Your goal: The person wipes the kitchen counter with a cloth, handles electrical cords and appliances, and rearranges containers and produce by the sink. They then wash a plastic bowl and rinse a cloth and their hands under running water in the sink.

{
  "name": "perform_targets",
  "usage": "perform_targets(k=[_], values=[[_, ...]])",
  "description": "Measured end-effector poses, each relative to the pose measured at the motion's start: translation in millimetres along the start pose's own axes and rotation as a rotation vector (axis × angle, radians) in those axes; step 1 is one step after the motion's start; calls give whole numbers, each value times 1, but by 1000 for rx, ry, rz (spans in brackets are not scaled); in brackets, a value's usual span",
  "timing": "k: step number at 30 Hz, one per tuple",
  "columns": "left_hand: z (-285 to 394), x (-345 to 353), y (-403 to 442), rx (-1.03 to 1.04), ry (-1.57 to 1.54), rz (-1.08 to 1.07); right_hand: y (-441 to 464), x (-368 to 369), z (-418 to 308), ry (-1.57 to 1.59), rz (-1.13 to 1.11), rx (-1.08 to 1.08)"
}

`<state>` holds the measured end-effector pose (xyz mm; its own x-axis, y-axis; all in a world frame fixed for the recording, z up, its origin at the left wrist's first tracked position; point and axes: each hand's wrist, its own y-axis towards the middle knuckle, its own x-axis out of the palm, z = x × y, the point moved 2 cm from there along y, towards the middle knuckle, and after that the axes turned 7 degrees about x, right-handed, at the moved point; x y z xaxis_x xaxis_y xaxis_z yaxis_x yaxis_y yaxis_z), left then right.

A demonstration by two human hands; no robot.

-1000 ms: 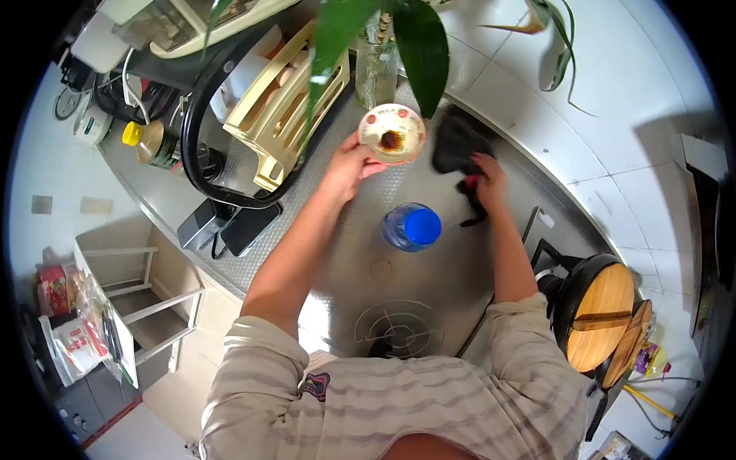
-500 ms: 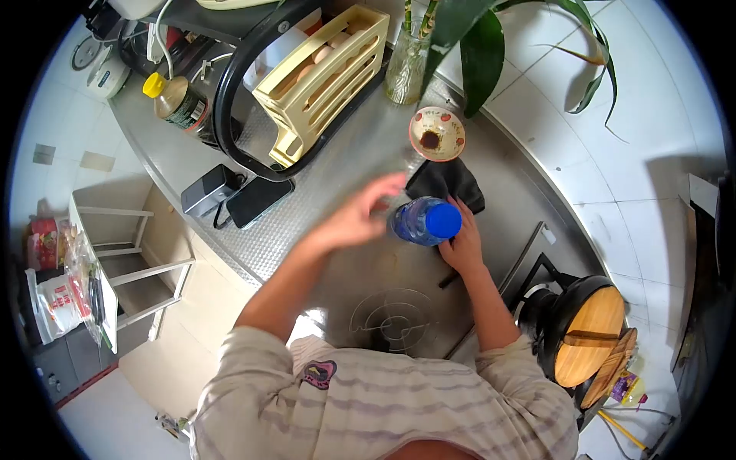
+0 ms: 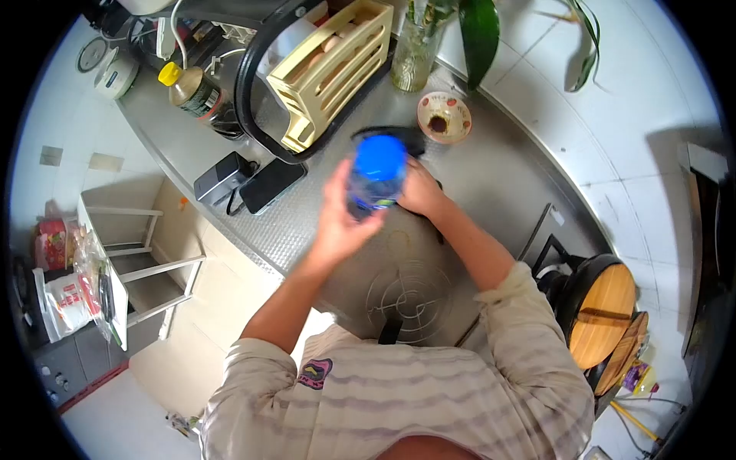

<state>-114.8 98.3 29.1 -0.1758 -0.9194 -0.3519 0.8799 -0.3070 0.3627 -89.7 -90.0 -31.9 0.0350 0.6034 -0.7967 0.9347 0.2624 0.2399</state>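
Observation:
A clear plastic bottle with a blue cap (image 3: pixel 379 157) is in my left hand (image 3: pixel 345 218), tilted with its cap towards me and blurred by motion. Fingers and thumb of that hand wrap round its lower side. Just right of the bottle, my right hand (image 3: pixel 420 192) is beside a dark, cloth-like item (image 3: pixel 402 138), which shows beyond and around it. The bottle hides the right fingertips, but hand and dark item have shifted together. A small patterned bowl (image 3: pixel 445 117) with brown residue stands behind the right hand.
A cream egg rack (image 3: pixel 337 73) stands at the back, beside a glass vase (image 3: pixel 414 69). Left lie a phone (image 3: pixel 274 185), a black box-shaped device (image 3: pixel 222 176) and a yellow-capped bottle (image 3: pixel 201 100). A wooden-topped pan lid (image 3: pixel 606 318) is at right.
My left hand has closed on the bottle, which has moved left and away from me. My right hand and the dark cloth-like item have shifted the same way. The view has tilted slightly.

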Motion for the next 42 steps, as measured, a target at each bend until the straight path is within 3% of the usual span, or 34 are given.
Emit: perform_targets(k=[1,4,6,13,15,17,19,21,22,23,24,25,27,28,29,30,33,36,40,42], values=[[2,-21,3,4,48,-8,13,8,-6,-65,25,-23],[0,-49,9,-65,-281,129,25,37,-16,-36,-56,-129],[-5,-58,9,-70,-275,121,17,48,-24,165,-264,-311],[-27,-48,-11,-127,-336,65,-86,13,-47,446,-563,-290],[-28,-45,-11,-119,-318,36,-92,-6,-28,649,-557,-28],[-32,-38,-11,-96,-240,-15,-91,-52,-6,805,-334,238],[-38,-35,-15,-66,-249,-53,-92,-92,14,707,-50,544],[-29,-36,-17,-131,-296,27,-104,-103,62,451,99,528],[-19,-38,-25,-170,-119,126,-112,-93,73,456,105,541],[-16,-40,-36,-167,-118,117,-117,-83,82,251,169,465],[-20,-41,-51,-347,-22,-33,-120,-76,83,49,232,384],[-22,-45,-70,-530,83,-181,-123,-71,76,60,238,384],[-20,-18,-123,-809,-186,-305,-113,-59,54,-72,183,371],[-21,-5,-145,-605,6,-541,-112,-53,49,-47,171,333],[-30,19,-174,-633,-182,-582,-111,-48,41,-33,180,315],[6,27,-171,-598,47,-707,-112,-43,30,-1,144,270],[25,54,-193,-499,-32,-614,-113,-31,1,37,111,183],[33,52,-206,-601,-285,-758,-120,-17,-17,82,1,148],[76,-33,-207,-500,-367,-629,-141,3,-59,58,-132,72],[99,-88,-205,-603,-288,-537,-153,17,-72,103,-156,42]])
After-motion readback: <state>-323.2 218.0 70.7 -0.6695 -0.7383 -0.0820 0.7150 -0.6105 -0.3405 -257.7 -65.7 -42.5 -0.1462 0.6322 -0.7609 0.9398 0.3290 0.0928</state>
